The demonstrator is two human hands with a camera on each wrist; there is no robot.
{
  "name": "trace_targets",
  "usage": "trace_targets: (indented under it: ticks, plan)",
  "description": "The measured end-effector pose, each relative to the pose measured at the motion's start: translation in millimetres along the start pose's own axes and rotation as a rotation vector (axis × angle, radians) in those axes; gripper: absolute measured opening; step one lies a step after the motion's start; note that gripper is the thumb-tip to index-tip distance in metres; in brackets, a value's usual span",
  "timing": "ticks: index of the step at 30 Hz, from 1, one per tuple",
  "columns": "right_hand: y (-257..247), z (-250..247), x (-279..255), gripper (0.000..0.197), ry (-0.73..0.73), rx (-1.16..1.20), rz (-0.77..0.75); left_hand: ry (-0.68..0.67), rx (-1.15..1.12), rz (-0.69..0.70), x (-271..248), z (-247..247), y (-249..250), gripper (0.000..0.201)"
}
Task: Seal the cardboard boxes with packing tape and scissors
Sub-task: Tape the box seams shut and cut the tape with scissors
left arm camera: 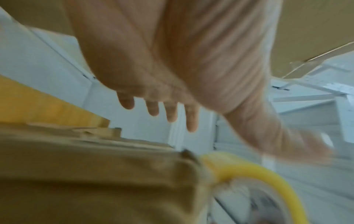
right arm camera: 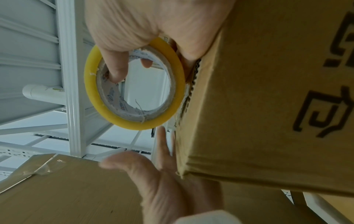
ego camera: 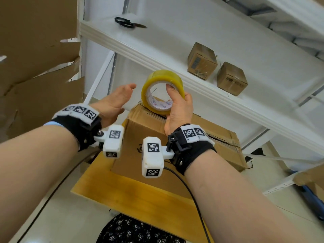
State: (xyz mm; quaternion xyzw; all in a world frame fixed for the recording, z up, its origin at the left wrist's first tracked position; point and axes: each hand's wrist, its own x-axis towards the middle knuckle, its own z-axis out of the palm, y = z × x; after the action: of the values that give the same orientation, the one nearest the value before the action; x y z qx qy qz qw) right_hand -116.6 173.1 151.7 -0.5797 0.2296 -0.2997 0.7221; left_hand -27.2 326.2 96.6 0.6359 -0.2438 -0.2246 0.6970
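My right hand (ego camera: 177,104) grips a yellow roll of packing tape (ego camera: 158,78), thumb through its core, at the far end of a brown cardboard box (ego camera: 150,127). In the right wrist view the tape roll (right arm camera: 91,84) sits against the box (right arm camera: 268,91) edge, held by my right hand (right arm camera: 134,30). My left hand (ego camera: 119,100) hovers open just left of the roll, fingers straight; my left hand (right arm camera: 162,174) also shows near the box corner. The left wrist view is blurred: straight fingers (left arm camera: 170,113), the box (left arm camera: 95,174), the tape roll (left arm camera: 268,171). Black scissors (ego camera: 128,22) lie on the white shelf (ego camera: 192,41).
The box rests on a yellow wooden board (ego camera: 126,188). Two small taped cardboard boxes (ego camera: 201,61) stand on the white shelf to the right. Large torn cardboard sheets (ego camera: 35,50) stand at the left. A black cable (ego camera: 191,193) runs from my right wrist.
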Motion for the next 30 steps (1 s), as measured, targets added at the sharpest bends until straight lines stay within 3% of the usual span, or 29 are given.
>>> trace_targets:
  ticks: [3,6,9,12,20,30]
  plan:
    - [-2,3,-4,0.026,0.005,-0.004,0.005,-0.3,0.245,0.038,3,4,26,0.108]
    - [-4,3,-4,0.03,-0.004,-0.01,0.002,-0.399,0.36,-0.041,5,9,31,0.101]
    - [-9,1,-3,0.031,-0.039,-0.067,-0.002,-0.35,0.427,-0.068,10,10,31,0.122]
    - [-15,1,-1,0.029,-0.091,-0.127,-0.05,-0.302,0.497,-0.081,13,8,34,0.131]
    - [-31,5,1,0.035,-0.247,-0.34,-0.172,-0.254,0.62,-0.145,23,6,28,0.128]
    - [-43,-14,8,0.029,-0.331,-0.42,-0.169,-0.27,0.569,-0.135,24,5,25,0.131]
